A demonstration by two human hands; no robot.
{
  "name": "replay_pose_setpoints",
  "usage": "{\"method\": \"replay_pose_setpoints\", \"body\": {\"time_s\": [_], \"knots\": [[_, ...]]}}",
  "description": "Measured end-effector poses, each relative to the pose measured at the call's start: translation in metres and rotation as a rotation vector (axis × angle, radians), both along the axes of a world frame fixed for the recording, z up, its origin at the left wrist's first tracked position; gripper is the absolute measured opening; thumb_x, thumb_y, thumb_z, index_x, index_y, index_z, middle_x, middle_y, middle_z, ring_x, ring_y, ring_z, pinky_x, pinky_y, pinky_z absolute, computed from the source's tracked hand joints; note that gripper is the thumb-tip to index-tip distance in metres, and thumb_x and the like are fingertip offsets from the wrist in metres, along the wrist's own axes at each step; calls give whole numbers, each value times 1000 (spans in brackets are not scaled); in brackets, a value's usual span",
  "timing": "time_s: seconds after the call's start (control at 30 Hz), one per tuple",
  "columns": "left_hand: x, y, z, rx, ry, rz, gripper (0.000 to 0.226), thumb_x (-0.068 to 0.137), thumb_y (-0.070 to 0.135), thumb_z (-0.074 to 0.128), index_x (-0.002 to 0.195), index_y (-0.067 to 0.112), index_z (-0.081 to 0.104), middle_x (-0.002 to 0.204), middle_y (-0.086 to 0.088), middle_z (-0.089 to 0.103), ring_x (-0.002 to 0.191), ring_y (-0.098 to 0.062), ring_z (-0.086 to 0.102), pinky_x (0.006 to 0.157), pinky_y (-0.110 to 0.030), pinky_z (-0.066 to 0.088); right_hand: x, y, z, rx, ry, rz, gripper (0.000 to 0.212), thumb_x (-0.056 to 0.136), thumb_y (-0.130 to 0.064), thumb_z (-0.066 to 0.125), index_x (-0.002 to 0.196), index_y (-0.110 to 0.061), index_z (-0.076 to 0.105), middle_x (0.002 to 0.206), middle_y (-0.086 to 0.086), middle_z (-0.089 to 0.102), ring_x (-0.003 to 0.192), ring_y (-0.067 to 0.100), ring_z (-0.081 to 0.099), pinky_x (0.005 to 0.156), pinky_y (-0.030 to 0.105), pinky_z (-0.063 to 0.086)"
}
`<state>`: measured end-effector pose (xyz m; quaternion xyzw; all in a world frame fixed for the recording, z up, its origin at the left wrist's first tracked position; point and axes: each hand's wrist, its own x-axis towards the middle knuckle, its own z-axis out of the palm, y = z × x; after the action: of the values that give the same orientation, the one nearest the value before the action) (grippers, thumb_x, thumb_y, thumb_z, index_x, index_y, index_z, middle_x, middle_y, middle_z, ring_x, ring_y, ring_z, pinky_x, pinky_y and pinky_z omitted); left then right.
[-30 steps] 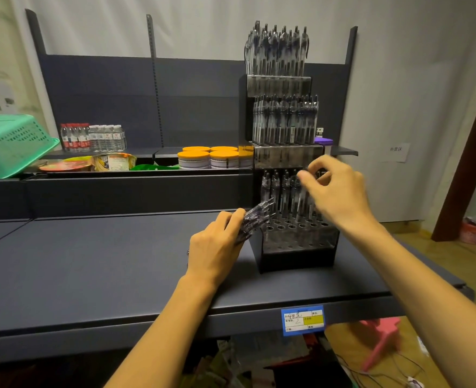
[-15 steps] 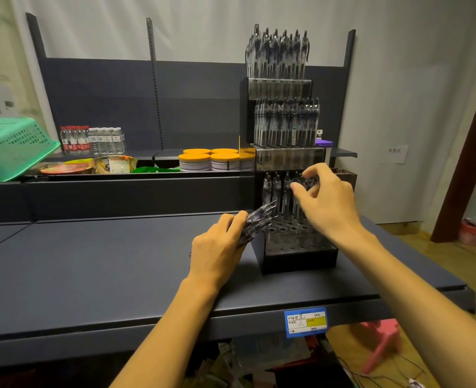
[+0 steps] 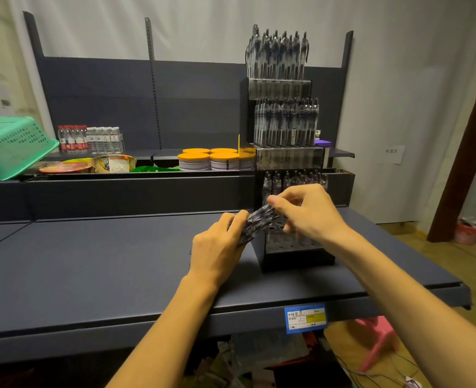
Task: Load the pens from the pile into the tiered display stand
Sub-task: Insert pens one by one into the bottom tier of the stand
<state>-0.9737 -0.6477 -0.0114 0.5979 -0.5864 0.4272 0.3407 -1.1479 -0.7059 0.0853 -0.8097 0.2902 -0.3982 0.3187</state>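
Black three-tiered display stand point(image 3: 295, 259) upright on the dark grey shelf top point(image 3: 91, 261) — top and middle tiers packed with clear-barrelled black pens point(image 3: 285, 124) standing on end, bottom tier holding a back row only, front holes bare. Left hand point(image 3: 218, 250) curled round a bundle of clear pens point(image 3: 259, 221), tips angled toward the stand. Right hand point(image 3: 308, 211) just beside, thumb and fingers pinching the bundle's upper end. Behind: orange-lidded round tubs point(image 3: 209, 159), small water bottles point(image 3: 91, 140), green plastic basket point(image 3: 10, 147).
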Motion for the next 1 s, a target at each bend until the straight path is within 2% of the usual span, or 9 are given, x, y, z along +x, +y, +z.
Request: {"method": "replay_pose_setpoints", "body": {"time_s": [0.2, 0.43, 0.5, 0.57, 0.7, 0.8, 0.9, 1.0], "knots": [[0, -1, 2, -14, 15, -23, 31, 88, 35, 47, 114, 18, 50, 88, -2, 66, 57, -20, 60, 36, -26, 42, 3, -1, -5, 31, -19, -4, 17, 95, -26, 58, 91, -12, 68, 68, 10, 67, 47, 11, 61, 40, 17, 43], [-5, 2, 4, -72, 26, -32, 26, 89, 35, 48, 107, 19, 55, 81, 1, 67, 54, -19, 60, 36, -24, 36, 7, -2, -8, 31, -122, -49, 17, 97, -22, 55, 92, -11, 66, 67, 5, 64, 41, 5, 57, 38, 19, 43], [-4, 4, 5, -79, 69, -24, 23, 88, 35, 49, 106, 22, 53, 79, 2, 67, 54, -19, 60, 36, -23, 35, 5, -7, -3, 51, -204, -102, 18, 98, -22, 53, 95, -9, 65, 72, 8, 65, 41, 5, 57, 37, 19, 42], [-4, 6, 5, -76, 92, -16, 22, 86, 33, 50, 105, 23, 52, 78, 2, 67, 53, -19, 60, 36, -22, 33, -2, -14, 5, 79, -317, -169, 18, 100, -21, 50, 97, -8, 62, 68, 7, 62, 39, 5, 56, 36, 18, 41], [-7, 4, 7, -47, 83, 9, 21, 88, 33, 47, 102, 19, 55, 77, 1, 64, 51, -19, 57, 38, -21, 28, -19, -25, 22, 85, -517, -269, 17, 102, -21, 46, 102, -8, 58, 75, 1, 58, 40, 5, 57, 35, 18, 43], [-7, 3, 6, -38, 43, 55, 27, 89, 30, 47, 109, 16, 57, 80, -1, 64, 51, -20, 57, 38, -20, 27, -26, -28, 29, 51, -624, -326, 16, 102, -25, 47, 99, -11, 54, 75, -3, 57, 40, 4, 55, 35, 17, 42], [-4, 1, 4, -26, 11, 84, 38, 83, 26, 59, 117, 9, 63, 85, -4, 66, 52, -21, 59, 33, -23, 34, -25, -28, 28, -36, -623, -356, 15, 101, -27, 49, 96, -15, 54, 76, -8, 57, 42, 5, 56, 37, 19, 43], [-5, 1, 4, -13, 1, 105, 40, 82, 26, 60, 118, 8, 64, 86, -3, 67, 51, -21, 58, 33, -23, 33, -20, -27, 23, -95, -594, -338, 15, 100, -29, 49, 95, -15, 54, 78, -8, 58, 43, 7, 58, 38, 23, 46]]}}
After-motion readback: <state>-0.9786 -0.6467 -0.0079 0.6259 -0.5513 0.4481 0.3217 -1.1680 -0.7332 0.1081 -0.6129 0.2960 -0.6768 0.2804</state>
